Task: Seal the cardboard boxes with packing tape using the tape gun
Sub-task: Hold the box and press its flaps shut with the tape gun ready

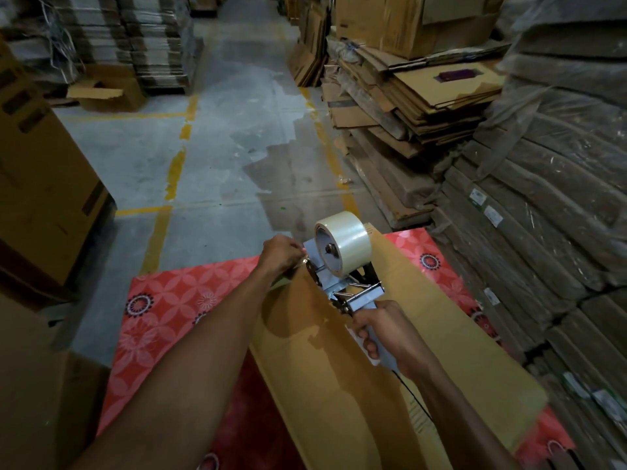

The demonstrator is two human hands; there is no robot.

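A long brown cardboard box [339,385] lies on a red patterned mat [163,317] in front of me. My right hand [390,334] grips the handle of a grey tape gun [342,283], which carries a roll of clear tape [342,242] and rests on the box's top near its far end. My left hand [281,252] is at the front of the gun, its fingers pinched on the loose tape end by the box's far edge.
Tall stacks of flattened cardboard [407,106] and wrapped bundles [549,198] line the right side. A large brown box [44,184] stands at left, with another open box [105,93] farther back. A concrete aisle with yellow lines [176,174] runs ahead.
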